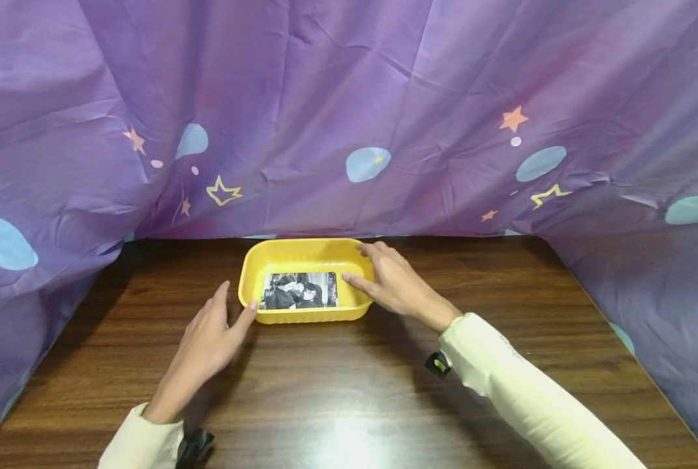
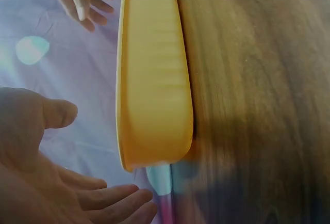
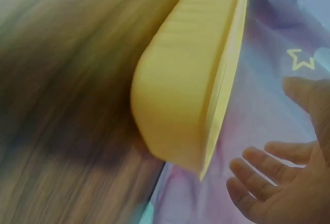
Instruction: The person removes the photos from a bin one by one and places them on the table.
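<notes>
A yellow plastic basin (image 1: 308,316) stands near the table's back edge in the head view. Inside it lies a black-and-white photo card (image 1: 299,290), partly overlapped by the front rim. My left hand (image 1: 208,335) is at the basin's left end, fingers spread, thumb close to the front left corner. Over the right end hovers my right hand (image 1: 397,279), its thumb and fingers apart above the rim. Both wrist views show a gap between the relaxed fingers and the yellow wall (image 2: 154,79). Neither hand holds anything.
The basin rests on a dark wood-grain table (image 1: 325,378). Behind it hangs a purple curtain (image 1: 325,117) with stars and blue spots, which also falls along both sides. A small black item (image 1: 438,365) shows by the right cuff, and another dark one (image 1: 195,447) by the left cuff.
</notes>
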`<state>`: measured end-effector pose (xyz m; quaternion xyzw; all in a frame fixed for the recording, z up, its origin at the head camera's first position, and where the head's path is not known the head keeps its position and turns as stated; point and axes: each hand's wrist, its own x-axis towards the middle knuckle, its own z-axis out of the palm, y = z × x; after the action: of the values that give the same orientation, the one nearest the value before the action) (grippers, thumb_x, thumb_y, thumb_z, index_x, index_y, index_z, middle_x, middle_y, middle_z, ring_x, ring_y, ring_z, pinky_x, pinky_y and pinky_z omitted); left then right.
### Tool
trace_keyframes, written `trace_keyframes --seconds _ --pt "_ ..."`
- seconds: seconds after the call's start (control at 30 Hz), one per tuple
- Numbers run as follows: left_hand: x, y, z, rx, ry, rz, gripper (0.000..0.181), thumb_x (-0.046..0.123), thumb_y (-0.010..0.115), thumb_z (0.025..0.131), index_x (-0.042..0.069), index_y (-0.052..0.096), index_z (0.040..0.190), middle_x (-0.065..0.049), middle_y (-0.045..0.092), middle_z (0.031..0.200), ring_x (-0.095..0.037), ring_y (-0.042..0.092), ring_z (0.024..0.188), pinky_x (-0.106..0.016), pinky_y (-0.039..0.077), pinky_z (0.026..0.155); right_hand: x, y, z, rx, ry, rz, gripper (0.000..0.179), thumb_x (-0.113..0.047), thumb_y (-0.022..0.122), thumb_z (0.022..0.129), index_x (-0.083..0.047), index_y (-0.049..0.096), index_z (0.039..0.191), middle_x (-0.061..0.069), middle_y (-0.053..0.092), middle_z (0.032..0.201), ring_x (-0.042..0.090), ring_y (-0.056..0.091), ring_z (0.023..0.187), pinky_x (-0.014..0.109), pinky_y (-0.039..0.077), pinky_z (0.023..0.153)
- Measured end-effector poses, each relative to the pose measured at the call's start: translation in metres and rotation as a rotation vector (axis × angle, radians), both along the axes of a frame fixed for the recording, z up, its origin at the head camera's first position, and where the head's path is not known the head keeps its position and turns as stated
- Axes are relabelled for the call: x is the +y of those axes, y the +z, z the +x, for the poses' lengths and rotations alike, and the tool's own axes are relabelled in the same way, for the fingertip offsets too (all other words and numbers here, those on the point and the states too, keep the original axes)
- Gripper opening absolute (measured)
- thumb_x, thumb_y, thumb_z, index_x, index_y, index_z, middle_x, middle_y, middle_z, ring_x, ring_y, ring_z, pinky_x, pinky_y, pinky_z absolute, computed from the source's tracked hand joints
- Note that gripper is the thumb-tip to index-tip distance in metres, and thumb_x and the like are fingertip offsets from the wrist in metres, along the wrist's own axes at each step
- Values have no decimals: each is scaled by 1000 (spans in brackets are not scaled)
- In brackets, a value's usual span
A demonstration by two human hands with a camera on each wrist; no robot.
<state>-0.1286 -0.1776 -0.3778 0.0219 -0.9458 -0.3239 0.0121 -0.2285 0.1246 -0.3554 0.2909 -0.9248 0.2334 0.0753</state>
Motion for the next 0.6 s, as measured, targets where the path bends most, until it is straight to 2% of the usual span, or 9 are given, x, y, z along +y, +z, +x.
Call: trace_keyframes --seconds 0.13,0.23,0.37,0.5,0.6 --pt "0 -1 -6 2 13 36 81 47 48 104 -9 22 155 -34 46 143 -50 45 131 -63 34 106 -18 -2 -13 -80 15 -6 67 -37 74 93 7 53 139 23 61 127 35 58 118 48 44 101" --pt "2 -1 -10 10 23 46 78 43 52 104 -10 25 154 -30 52 138 -46 51 126 -62 37 104 -29 -4 -20 -124 22 31 70 -37 78 89 8 53 138 23 61 129 34 57 121 47 43 104" --pt "3 -2 -15 7 32 35 77 40 55 103 -12 27 152 -28 55 131 -42 55 118 -59 40 100 -43 -9 -29 -165 28 98 72 -36 83 85 10 56 134 23 64 125 34 58 117 44 44 103" --pt "4 -5 -17 4 29 34 75 40 57 102 -11 32 151 -24 55 120 -37 55 107 -55 43 92 -55 -17 -34 -248 -18 149 71 -37 87 81 7 60 129 20 65 115 32 59 108 42 47 98" --pt "5 -7 -19 -2 26 45 72 38 58 102 -8 33 151 -22 53 115 -33 54 101 -53 44 86 -60 -23 -36 -301 -74 200 66 -43 88 77 3 63 117 15 61 108 31 56 104 44 47 95"
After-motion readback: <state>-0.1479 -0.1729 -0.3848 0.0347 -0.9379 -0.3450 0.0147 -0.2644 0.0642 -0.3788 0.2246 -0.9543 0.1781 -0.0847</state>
